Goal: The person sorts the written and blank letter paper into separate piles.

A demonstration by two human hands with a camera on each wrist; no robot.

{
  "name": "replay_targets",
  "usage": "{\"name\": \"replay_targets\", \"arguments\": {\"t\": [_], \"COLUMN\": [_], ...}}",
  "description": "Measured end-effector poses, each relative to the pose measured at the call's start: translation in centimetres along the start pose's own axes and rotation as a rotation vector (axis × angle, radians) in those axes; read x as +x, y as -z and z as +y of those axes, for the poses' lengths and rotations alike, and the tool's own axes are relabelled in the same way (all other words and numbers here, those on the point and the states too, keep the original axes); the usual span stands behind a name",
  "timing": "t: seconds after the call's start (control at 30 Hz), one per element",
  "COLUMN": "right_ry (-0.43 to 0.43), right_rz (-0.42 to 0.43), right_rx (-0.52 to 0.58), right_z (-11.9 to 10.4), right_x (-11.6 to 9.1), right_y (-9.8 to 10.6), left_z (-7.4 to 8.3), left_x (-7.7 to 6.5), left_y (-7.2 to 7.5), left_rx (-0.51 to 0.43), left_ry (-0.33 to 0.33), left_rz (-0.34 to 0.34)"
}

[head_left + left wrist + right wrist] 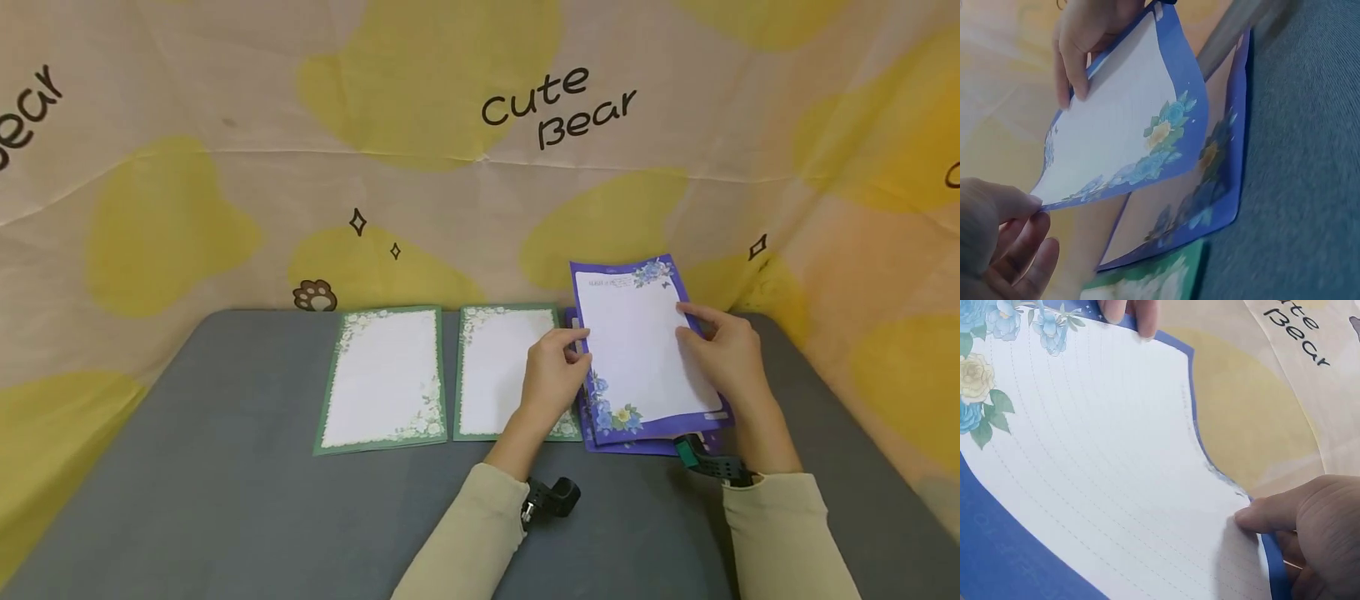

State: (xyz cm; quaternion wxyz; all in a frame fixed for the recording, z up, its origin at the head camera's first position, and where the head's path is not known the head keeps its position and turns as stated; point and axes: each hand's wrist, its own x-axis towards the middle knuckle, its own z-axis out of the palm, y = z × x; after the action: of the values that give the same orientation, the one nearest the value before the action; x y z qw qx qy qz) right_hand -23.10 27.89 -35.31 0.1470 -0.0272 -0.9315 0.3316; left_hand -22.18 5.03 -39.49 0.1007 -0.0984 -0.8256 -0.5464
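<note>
A sheet of blue-bordered letter paper [637, 350], printed with blue and yellow flowers and faint dotted lines, is held raised and slightly bowed between both hands. My left hand [553, 375] pinches its left edge between thumb and finger. On the opposite edge, my right hand [723, 350] pinches it with the thumb on the printed face. Beneath it on the table lies more blue-bordered paper [1225, 200], mostly covered by the raised sheet in the head view. In the right wrist view the right thumb [1266, 512] presses near the sheet's edge.
Green-bordered floral paper [386, 379] lies at the left on the grey table [247, 500]. A second green-bordered paper [498, 367] lies in the middle, partly behind the left hand. A cloth backdrop [420, 100] with yellow patches and lettering hangs behind the table.
</note>
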Motion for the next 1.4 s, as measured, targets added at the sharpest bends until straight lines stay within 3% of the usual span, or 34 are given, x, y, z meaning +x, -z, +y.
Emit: {"name": "replay_targets", "arguments": {"t": [0.4, 0.7, 0.93, 1.03, 1.4], "right_ry": [0.014, -0.008, -0.135, -0.16, -0.089], "right_rz": [-0.091, -0.132, -0.14, -0.11, 0.043], "right_rx": [-0.081, -0.128, -0.109, -0.107, -0.128], "right_z": [1.8, 3.5, 3.9, 4.0, 5.0], "right_x": [0.1, 0.2, -0.2, -0.4, -0.8], "right_y": [-2.1, -3.1, -4.1, -4.5, -5.9], "left_z": [-1.9, -2.9, -3.5, -3.6, -3.6], "left_x": [-0.1, -0.2, 0.1, 0.1, 0.0], "left_y": [-1.4, -2.1, -2.0, -2.0, -2.1], "left_rx": [0.139, 0.295, 0.289, 0.287, 0.311], "left_ry": [0.049, 0.02, 0.058, 0.053, 0.044], "left_rz": [-0.024, -0.084, -0.125, -0.129, -0.14]}}
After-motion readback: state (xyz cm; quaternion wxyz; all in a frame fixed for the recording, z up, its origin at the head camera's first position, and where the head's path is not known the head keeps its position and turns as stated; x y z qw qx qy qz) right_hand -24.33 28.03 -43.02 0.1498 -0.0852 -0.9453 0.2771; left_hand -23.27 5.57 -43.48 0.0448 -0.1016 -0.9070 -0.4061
